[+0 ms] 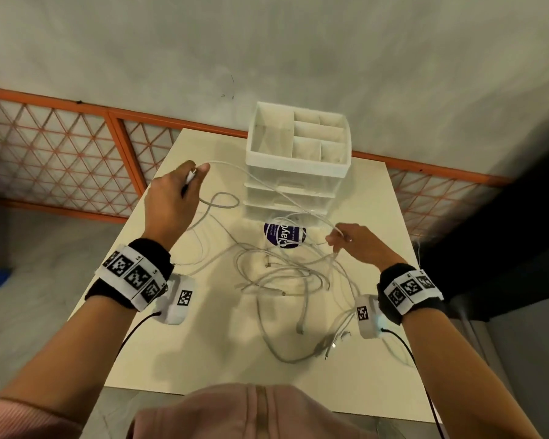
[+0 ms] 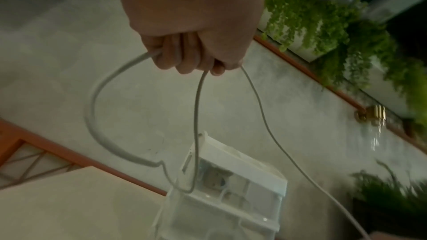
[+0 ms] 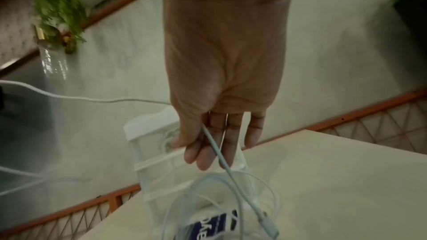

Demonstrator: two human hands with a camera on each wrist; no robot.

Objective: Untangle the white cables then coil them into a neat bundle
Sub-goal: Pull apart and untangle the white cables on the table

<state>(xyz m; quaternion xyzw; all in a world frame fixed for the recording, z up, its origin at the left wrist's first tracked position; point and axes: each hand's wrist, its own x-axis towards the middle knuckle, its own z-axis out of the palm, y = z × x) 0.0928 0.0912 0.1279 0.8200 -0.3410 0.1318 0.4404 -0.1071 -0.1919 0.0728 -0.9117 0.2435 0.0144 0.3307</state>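
Note:
Several white cables lie in a loose tangle (image 1: 286,275) in the middle of a cream table (image 1: 203,350). My left hand (image 1: 195,174) is raised over the far left of the table and grips a cable end; in the left wrist view its curled fingers (image 2: 184,57) hold strands that hang in a loop (image 2: 92,112). One strand (image 1: 298,208) runs taut from it across to my right hand (image 1: 336,239), which pinches it above the tangle's right side. In the right wrist view a cable (image 3: 227,167) runs down past the right hand's nearly straight fingers (image 3: 203,158).
A white drawer organizer (image 1: 298,153) with open top compartments stands at the table's far edge, just behind the stretched strand. A purple round sticker (image 1: 284,237) lies in front of it. An orange lattice railing (image 1: 61,153) runs behind the table. Black wires trail from both wrist cameras.

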